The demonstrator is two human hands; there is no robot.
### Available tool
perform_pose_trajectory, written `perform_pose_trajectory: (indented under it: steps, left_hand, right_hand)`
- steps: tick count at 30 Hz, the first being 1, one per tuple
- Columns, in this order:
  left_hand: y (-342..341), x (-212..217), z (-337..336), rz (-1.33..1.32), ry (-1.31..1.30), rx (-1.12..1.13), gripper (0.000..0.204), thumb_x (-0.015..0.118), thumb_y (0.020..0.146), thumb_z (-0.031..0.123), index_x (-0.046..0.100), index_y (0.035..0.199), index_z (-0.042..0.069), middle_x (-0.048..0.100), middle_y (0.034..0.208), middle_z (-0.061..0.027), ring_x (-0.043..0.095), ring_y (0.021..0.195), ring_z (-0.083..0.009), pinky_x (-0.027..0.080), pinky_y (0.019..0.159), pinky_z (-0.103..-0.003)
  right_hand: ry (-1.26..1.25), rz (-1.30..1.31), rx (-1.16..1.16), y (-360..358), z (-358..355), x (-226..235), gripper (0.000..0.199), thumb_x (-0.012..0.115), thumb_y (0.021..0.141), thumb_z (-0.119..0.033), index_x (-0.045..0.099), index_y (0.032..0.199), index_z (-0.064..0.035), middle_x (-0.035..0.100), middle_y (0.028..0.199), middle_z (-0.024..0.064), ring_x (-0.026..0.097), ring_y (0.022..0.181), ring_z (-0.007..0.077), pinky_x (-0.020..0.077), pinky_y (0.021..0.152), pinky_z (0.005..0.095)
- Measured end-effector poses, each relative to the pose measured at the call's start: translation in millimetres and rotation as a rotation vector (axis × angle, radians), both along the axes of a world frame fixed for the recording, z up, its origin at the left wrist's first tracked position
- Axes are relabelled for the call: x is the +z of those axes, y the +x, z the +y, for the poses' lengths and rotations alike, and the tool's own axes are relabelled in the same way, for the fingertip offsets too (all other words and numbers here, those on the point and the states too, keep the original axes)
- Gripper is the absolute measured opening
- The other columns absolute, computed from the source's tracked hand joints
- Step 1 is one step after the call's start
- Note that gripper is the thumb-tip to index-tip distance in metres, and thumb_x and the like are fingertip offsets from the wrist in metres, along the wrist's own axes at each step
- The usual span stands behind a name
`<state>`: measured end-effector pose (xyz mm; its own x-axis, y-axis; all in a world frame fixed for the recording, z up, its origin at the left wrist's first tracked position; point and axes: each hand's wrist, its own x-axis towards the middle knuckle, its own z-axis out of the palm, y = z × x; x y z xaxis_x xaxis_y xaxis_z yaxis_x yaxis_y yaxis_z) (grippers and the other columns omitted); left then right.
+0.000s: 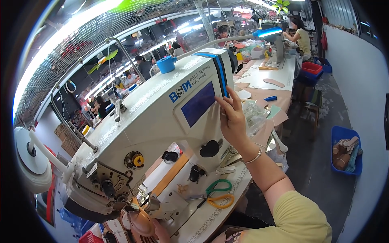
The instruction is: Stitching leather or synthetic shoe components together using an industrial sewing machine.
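One hand is doing the visible work: the right hand (pixel 231 117) is reaching up to the right end of the white sewing machine (pixel 154 117), fingers spread and fairly flat, their tips resting at the edge of the blue display panel (pixel 198 103) and the dark blue stripe beside it. That hand is closing on nothing; it is pressing or steadying against the casing, which suits a touch panel mounted on the machine's face. A thin bangle (pixel 254 158) is sitting on the wrist just below the palm, and the yellow sleeve (pixel 300 218) is coming in from the lower edge.

Only a sliver of the left hand (pixel 160 233) is showing, far down and to the left of the raised hand, at the lower edge under the needle end of the machine. It appears to be touching a rounded tan leather piece (pixel 142 222) lying by the presser foot, probably keeping it in place, but I cannot tell whether the fingers are gripping it or merely resting on it.

Below the raised wrist, green and orange handled scissors (pixel 216 195) are lying on the machine bed, within easy reach. Above the fingertips, a blue thread spool (pixel 166 64) is standing on top of the machine. Several other people are sitting at benches well beyond the hand.
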<state>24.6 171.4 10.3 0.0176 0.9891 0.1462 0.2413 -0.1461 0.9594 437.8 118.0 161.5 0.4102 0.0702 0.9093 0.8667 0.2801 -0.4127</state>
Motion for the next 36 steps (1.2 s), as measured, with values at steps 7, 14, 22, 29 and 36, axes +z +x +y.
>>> perform_pose_trajectory:
  steps: [7,14,22,29,36]
  left_hand:
    - [-1.9,0.2,1.9,0.020,0.037,-0.043,0.043,0.037,0.100,0.030,0.042,0.130,-0.001,0.049,0.125,-0.0095,0.047,0.111,-0.0186,0.036,0.095,-0.031]
    - [-0.2,2.1,-0.7,-0.036,-0.006,-0.045,0.044,0.037,0.100,0.032,0.043,0.129,-0.001,0.051,0.122,-0.0089,0.049,0.108,-0.0187,0.038,0.092,-0.031]
    - [-1.8,-2.0,3.3,-0.063,0.029,-0.052,0.044,0.036,0.100,0.031,0.044,0.128,-0.002,0.052,0.122,-0.0087,0.050,0.107,-0.0184,0.039,0.091,-0.030]
    - [1.1,4.0,-0.2,-0.010,0.011,-0.028,0.043,0.035,0.101,0.030,0.043,0.130,-0.002,0.052,0.123,-0.0090,0.050,0.110,-0.0184,0.039,0.093,-0.030]
    - [-1.9,1.1,2.2,0.008,0.025,-0.036,0.043,0.035,0.101,0.029,0.043,0.130,-0.002,0.052,0.123,-0.0091,0.050,0.111,-0.0188,0.039,0.094,-0.030]
  right_hand:
    - [-0.040,-0.040,-0.023,0.7,-2.0,-0.6,0.054,0.046,0.076,0.016,0.059,0.121,-0.0109,0.037,0.139,0.0159,0.053,0.114,0.0316,0.0495,0.087,0.0330]
    - [0.033,-0.015,0.038,-0.2,-0.5,0.8,0.055,0.046,0.076,0.017,0.059,0.121,-0.0109,0.037,0.139,0.0149,0.053,0.114,0.0311,0.0497,0.086,0.0330]
    - [0.041,0.017,0.074,0.6,0.2,-0.3,0.050,0.046,0.077,0.017,0.059,0.118,-0.0077,0.037,0.138,0.0165,0.053,0.114,0.0301,0.0489,0.087,0.0322]
    - [0.058,0.020,0.051,2.1,0.4,-0.2,0.048,0.045,0.078,0.018,0.058,0.118,-0.0050,0.040,0.135,0.0158,0.056,0.107,0.0267,0.0488,0.082,0.0295]
    - [0.017,-0.022,-0.007,1.9,0.8,0.3,0.047,0.044,0.078,0.018,0.058,0.117,-0.0041,0.040,0.134,0.0159,0.056,0.107,0.0246,0.0481,0.079,0.0276]
